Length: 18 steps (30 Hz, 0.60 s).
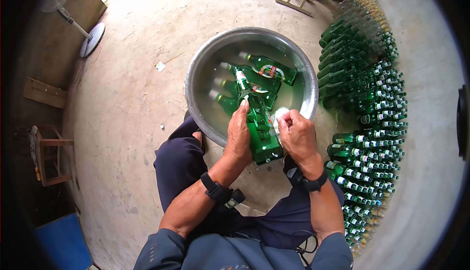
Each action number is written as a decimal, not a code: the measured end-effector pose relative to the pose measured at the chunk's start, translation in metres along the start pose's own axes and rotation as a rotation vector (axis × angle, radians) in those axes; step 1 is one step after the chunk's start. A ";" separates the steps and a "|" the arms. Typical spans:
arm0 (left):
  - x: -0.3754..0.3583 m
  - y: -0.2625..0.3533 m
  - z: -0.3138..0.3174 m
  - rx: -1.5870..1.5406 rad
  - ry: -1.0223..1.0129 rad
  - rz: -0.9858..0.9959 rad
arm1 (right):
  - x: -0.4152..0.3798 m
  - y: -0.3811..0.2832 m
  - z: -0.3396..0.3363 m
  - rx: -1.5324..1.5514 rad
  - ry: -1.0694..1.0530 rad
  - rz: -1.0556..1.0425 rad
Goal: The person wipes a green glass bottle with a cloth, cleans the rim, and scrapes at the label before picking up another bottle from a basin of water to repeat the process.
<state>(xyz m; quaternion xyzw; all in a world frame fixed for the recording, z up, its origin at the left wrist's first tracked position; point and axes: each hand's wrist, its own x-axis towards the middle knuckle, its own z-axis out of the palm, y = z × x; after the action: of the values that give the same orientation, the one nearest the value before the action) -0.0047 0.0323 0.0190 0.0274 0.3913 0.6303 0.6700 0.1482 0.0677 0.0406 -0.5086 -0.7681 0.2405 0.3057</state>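
Observation:
My left hand [238, 130] is wrapped round a green glass bottle [262, 134], tilted with its neck up and away over the near rim of a metal basin [192, 104]. Pinched in the closed fingers of my right hand [298, 135] is a small whitish wad [280, 115], right beside the bottle's body. Cloudy water fills part of the basin. Several more green bottles lie in it, among them a labelled bottle [270, 69] at the far side.
Rows of stacked green bottles [372, 138] line the wall on the right. A standing fan [92, 40] is at the upper left, a wooden stool [55, 142] at the left. Near the lower left corner is a blue panel [63, 240]. Paper scraps [160, 66] dot the concrete floor.

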 end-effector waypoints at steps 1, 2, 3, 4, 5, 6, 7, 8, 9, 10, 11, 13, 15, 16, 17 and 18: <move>0.000 0.000 -0.001 0.000 -0.002 0.001 | 0.003 0.008 0.006 -0.001 0.002 -0.001; -0.001 0.001 -0.002 -0.001 -0.011 -0.002 | 0.005 0.015 0.012 -0.063 -0.016 -0.025; -0.001 0.001 -0.003 -0.002 -0.019 -0.005 | 0.007 0.023 0.019 -0.125 -0.035 -0.049; 0.000 0.001 -0.006 -0.004 -0.020 -0.003 | 0.008 0.031 0.028 -0.135 -0.065 -0.031; 0.001 0.001 -0.010 0.009 -0.035 0.008 | 0.008 0.041 0.038 -0.135 -0.065 -0.034; 0.002 0.002 -0.013 0.021 -0.048 0.019 | 0.007 0.051 0.047 -0.177 -0.065 -0.027; 0.002 0.003 -0.014 0.019 -0.048 0.022 | 0.006 0.063 0.056 -0.219 -0.065 -0.019; 0.002 0.004 -0.015 0.014 -0.038 0.018 | 0.004 0.076 0.064 -0.293 -0.096 0.027; 0.002 0.005 -0.016 0.007 -0.027 0.015 | 0.001 0.089 0.069 -0.294 -0.098 0.024; 0.003 0.005 -0.018 0.003 -0.026 0.017 | -0.001 0.100 0.072 -0.357 -0.184 -0.029; 0.004 0.005 -0.019 -0.004 -0.014 0.015 | -0.005 0.110 0.074 -0.420 -0.271 -0.082; 0.007 0.004 -0.024 -0.013 -0.001 0.015 | -0.009 0.119 0.074 -0.502 -0.371 -0.085; 0.009 0.002 -0.026 -0.002 -0.010 0.007 | -0.005 0.117 0.073 -0.511 -0.719 -0.074; 0.010 0.001 -0.026 -0.003 -0.010 0.009 | -0.001 0.105 0.071 -0.526 -0.790 0.018; 0.010 0.000 -0.025 -0.021 0.004 -0.001 | -0.001 0.101 0.073 -0.526 -0.790 0.017; 0.010 -0.001 -0.025 -0.039 0.018 -0.011 | -0.004 0.099 0.074 -0.586 -0.685 -0.005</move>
<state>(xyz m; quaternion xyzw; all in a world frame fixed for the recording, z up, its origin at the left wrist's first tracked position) -0.0189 0.0293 -0.0036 0.0068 0.3850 0.6342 0.6704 0.1587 0.0962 -0.0791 -0.4631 -0.8618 0.1665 -0.1226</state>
